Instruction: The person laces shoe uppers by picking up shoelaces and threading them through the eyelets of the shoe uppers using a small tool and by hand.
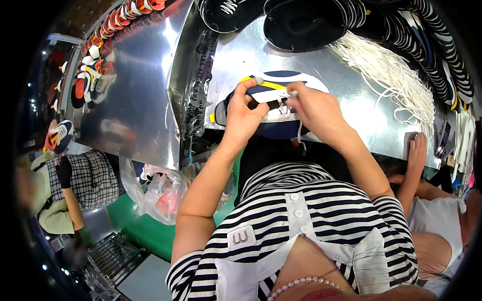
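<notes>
Spreading widest is the steel table [351,100]; its near edge meets the person's chest. Left of the sneaker [273,103] hangs a clear plastic bag [160,193]; right lies a bundle of white laces [391,75]. The navy, white and yellow sneaker rests near that edge, left hand [243,113] gripping it, right hand [316,108] pinching a lace.

Shiny metal bench, cloth shoe, clear plastic bag

The table [351,95] is smooth sheet metal, glossy and mirror-like, as is the panel [135,100] to its left. The shoe [273,108] looks like matt navy cloth with smoother white and yellow patches, perhaps synthetic leather. The laces [391,70] are matt white cord. The bag [158,193] is thin, crinkled clear plastic. The shirt [311,210] is soft striped cloth.
</notes>
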`<state>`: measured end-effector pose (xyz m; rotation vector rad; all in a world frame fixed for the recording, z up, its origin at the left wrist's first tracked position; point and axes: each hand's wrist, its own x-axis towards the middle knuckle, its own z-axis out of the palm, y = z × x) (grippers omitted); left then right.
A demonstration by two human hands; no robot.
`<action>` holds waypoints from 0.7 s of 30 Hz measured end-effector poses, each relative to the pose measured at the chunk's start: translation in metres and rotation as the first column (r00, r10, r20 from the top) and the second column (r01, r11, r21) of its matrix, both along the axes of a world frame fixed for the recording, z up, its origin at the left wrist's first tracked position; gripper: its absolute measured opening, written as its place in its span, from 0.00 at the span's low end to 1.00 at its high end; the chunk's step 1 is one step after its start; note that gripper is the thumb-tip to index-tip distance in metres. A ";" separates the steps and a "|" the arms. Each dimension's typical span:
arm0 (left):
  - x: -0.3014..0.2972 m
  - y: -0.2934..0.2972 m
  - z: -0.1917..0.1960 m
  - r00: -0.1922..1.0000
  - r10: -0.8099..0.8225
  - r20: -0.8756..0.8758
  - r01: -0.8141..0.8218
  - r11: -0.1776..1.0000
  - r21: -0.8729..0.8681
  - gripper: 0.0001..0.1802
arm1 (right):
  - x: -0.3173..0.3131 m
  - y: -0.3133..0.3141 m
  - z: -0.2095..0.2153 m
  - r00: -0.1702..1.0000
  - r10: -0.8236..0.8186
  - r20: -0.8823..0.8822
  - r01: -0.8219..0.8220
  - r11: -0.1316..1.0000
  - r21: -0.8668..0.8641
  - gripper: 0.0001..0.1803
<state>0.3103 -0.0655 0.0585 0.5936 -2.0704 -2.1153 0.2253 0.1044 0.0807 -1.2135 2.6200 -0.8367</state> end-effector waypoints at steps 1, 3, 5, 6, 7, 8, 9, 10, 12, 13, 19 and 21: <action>-0.001 0.001 0.000 0.999 0.024 0.024 -0.022 0.996 -0.082 0.29 | 0.000 0.013 0.002 0.999 -0.041 0.014 0.042 0.999 -0.028 0.11; -0.002 -0.005 -0.003 0.998 0.062 0.015 -0.060 0.994 -0.093 0.28 | -0.003 0.025 0.001 0.987 -0.115 0.116 0.127 0.987 -0.102 0.11; -0.011 -0.002 -0.003 0.997 0.073 -0.023 -0.076 0.989 -0.125 0.26 | -0.006 0.025 -0.009 0.976 -0.148 0.162 0.173 0.972 -0.159 0.11; -0.013 0.000 -0.003 0.998 0.055 -0.022 -0.057 0.992 -0.113 0.26 | -0.006 0.023 -0.018 0.965 -0.154 0.211 0.202 0.952 -0.230 0.11; -0.017 0.003 0.000 0.999 0.044 -0.008 -0.044 0.991 -0.126 0.25 | -0.007 0.020 -0.028 0.960 -0.189 0.208 0.237 0.942 -0.239 0.12; -0.020 0.001 0.002 0.999 0.040 0.011 -0.038 0.989 -0.146 0.25 | -0.008 0.016 -0.036 0.945 -0.251 0.207 0.299 0.923 -0.244 0.11; -0.021 0.000 0.004 0.998 0.054 0.017 -0.055 0.997 0.052 0.24 | -0.011 0.015 -0.037 0.948 -0.271 0.167 0.304 0.926 -0.223 0.11; -0.020 -0.005 0.006 0.998 0.033 0.044 -0.040 0.985 0.165 0.23 | -0.010 0.014 -0.039 0.948 -0.288 0.133 0.310 0.929 -0.202 0.11; -0.018 -0.015 0.007 1.000 -0.003 -0.010 0.006 0.948 0.319 0.22 | -0.016 0.014 -0.037 0.920 -0.317 0.231 0.367 0.903 -0.222 0.11; -0.018 -0.019 0.012 0.998 -0.067 -0.011 0.067 0.942 0.328 0.24 | -0.021 0.014 -0.040 0.922 -0.328 0.206 0.380 0.870 -0.313 0.09; 0.026 0.007 0.030 0.964 -0.265 0.005 0.183 0.651 -0.737 0.31 | 0.009 0.041 -0.034 0.931 -0.242 0.274 0.321 0.899 -0.296 0.13; 0.022 0.024 0.022 0.971 -0.239 -0.016 0.117 0.534 -0.838 0.25 | 0.022 0.038 -0.040 0.962 -0.202 0.184 0.233 0.958 -0.167 0.11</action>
